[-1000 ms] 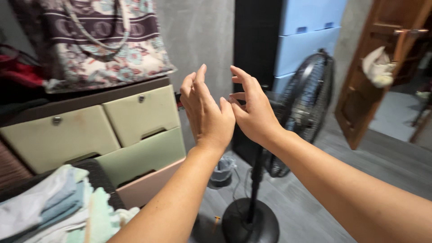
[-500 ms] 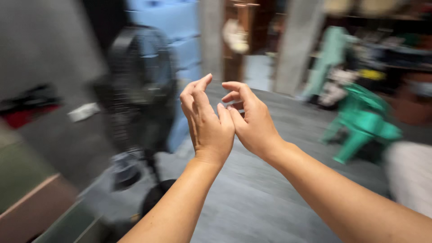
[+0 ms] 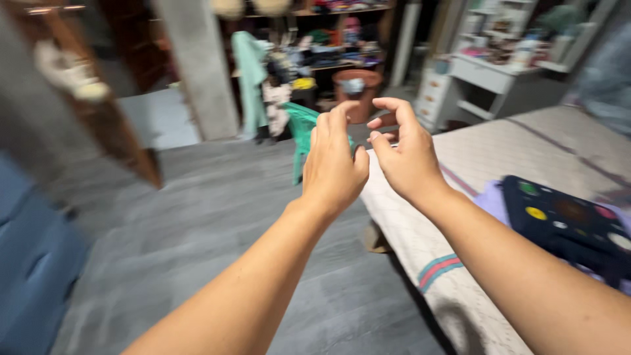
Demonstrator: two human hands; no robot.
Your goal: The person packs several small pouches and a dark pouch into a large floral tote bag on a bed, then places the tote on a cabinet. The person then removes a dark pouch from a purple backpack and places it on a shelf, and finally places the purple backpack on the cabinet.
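Observation:
My left hand (image 3: 333, 164) and my right hand (image 3: 407, 154) are raised side by side in front of me, backs toward the camera. The fingers of both are curled and apart, and neither holds anything. The two hands nearly touch at the thumbs. Below and to the right of my right hand lies a bed with a pale patterned sheet (image 3: 453, 197). A green plastic chair (image 3: 299, 131) stands behind my left hand.
A dark cloth with coloured dots (image 3: 565, 220) lies on the bed at right. Grey plank floor (image 3: 197, 223) spreads left. A wooden door (image 3: 125, 125), a concrete pillar (image 3: 194, 66), cluttered shelves (image 3: 322, 39) and a white cabinet (image 3: 480, 79) stand at the back.
The view has swung right, from the drawers and standing fan to the open floor and the bed. My hands stayed raised together; their fingers have curled more.

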